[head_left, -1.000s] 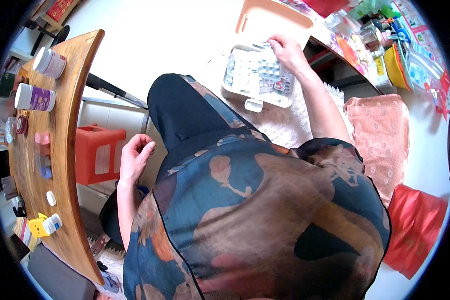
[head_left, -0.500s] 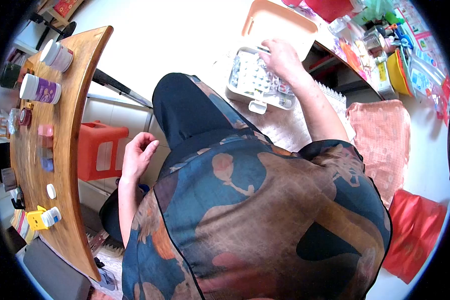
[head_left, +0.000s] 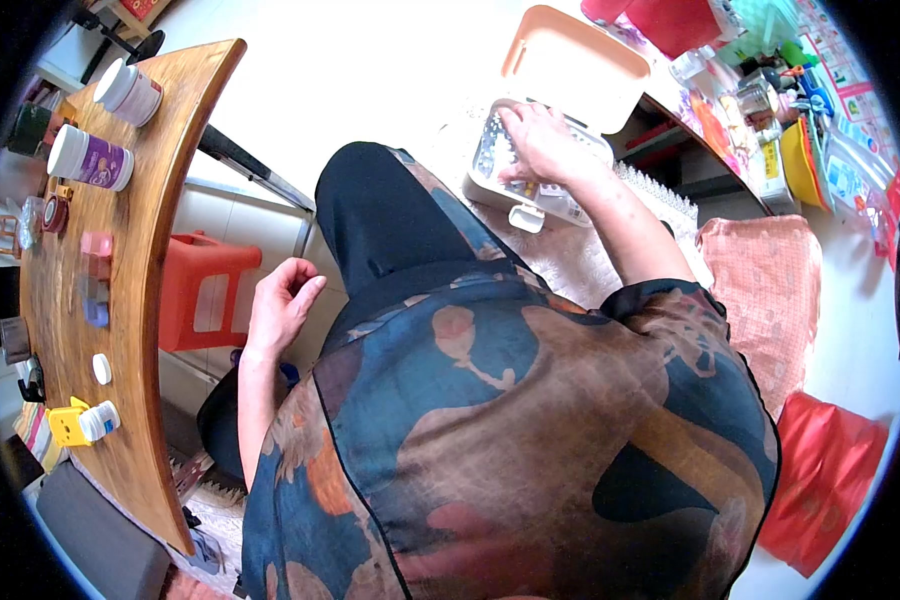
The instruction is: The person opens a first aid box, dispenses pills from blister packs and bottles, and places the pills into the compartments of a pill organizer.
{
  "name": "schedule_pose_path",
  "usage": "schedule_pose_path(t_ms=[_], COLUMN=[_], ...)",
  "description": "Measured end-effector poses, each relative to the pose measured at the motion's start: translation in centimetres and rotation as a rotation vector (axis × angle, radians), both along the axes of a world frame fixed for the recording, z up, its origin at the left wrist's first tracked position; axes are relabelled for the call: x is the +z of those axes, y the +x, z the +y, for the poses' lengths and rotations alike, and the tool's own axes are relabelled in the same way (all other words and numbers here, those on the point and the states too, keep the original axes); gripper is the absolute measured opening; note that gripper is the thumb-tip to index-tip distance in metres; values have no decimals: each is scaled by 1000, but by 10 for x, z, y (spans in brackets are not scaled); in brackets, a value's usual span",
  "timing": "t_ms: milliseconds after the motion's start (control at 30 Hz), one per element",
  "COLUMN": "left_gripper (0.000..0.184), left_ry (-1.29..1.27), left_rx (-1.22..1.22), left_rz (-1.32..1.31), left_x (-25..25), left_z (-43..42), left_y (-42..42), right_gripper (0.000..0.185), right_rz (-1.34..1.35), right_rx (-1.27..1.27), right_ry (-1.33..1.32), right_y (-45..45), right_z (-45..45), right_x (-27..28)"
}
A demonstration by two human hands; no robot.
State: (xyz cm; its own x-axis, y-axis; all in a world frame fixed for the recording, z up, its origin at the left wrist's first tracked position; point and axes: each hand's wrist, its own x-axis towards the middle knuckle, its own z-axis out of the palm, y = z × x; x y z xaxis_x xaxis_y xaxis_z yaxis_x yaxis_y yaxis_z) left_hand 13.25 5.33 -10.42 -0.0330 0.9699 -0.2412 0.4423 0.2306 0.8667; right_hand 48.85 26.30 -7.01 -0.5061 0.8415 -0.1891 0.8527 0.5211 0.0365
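Observation:
My right hand (head_left: 552, 148) reaches into a white box (head_left: 482, 188) that lies open on a pale fluffy cover, its peach lid (head_left: 575, 62) tipped back. Blister packs of pills (head_left: 498, 150) fill the box and lie under and beside my fingers, which are spread and bent over them. Whether the fingertips pinch a pack is hidden. My left hand (head_left: 284, 305) hangs curled above the floor beside my leg, thumb near the bent fingers, with nothing visible in it.
A wooden table (head_left: 135, 300) at the left bears a purple-labelled jar (head_left: 92, 158), another white jar (head_left: 130, 92) and a small bottle (head_left: 100, 421). A red stool (head_left: 208, 292) stands beside it. A cluttered table (head_left: 715, 150) is at the upper right.
My right hand has moved from the box's far edge down over the blister packs. The view has shifted slightly; my left hand keeps its curled pose.

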Motion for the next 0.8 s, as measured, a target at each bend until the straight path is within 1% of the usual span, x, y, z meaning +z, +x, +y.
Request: schedule_pose_path(t_ms=[67, 133, 167, 233, 267, 333, 367, 500, 567, 600, 667, 800], left_gripper=[11, 11, 11, 11, 11, 11, 11, 11, 12, 12, 12, 12], left_ry=[6, 12, 1, -11, -20, -31, -35, -24, -13, -4, -2, 6], left_rx=[-8, -13, -16, -19, -22, -23, -21, -18, -20, -22, -24, -28], left_rz=[14, 26, 43, 61, 71, 82, 82, 82, 77, 71, 74, 86], left_x=[1, 3, 6, 9, 10, 11, 12, 7, 5, 4, 3, 1], left_z=[1, 1, 1, 2, 2, 2, 2, 1, 1, 1, 1, 0], left_y=[2, 4, 5, 6, 6, 7, 7, 6, 5, 5, 4, 4], right_gripper=[94, 82, 82, 73, 73, 65, 58, 52, 33, 33, 19, 18], right_rz=[-3, 88, 88, 126, 127, 196, 267, 287, 340, 340, 382, 417], right_rx=[-14, 31, 33, -18, -16, -49, -61, -45, -80, -78, 15, 43], right_ry=[-9, 76, 76, 1, -1, -82, -78, -23, -30, -30, -2, -82], right_y=[2, 7, 7, 8, 9, 14, 17, 20, 21, 22, 23, 22], right_z=[1, 2, 2, 4, 5, 9, 12, 16, 18, 20, 22, 26], right_x=[0, 0, 1, 5, 7, 10, 5, 0, -1, -3, -4, 8])
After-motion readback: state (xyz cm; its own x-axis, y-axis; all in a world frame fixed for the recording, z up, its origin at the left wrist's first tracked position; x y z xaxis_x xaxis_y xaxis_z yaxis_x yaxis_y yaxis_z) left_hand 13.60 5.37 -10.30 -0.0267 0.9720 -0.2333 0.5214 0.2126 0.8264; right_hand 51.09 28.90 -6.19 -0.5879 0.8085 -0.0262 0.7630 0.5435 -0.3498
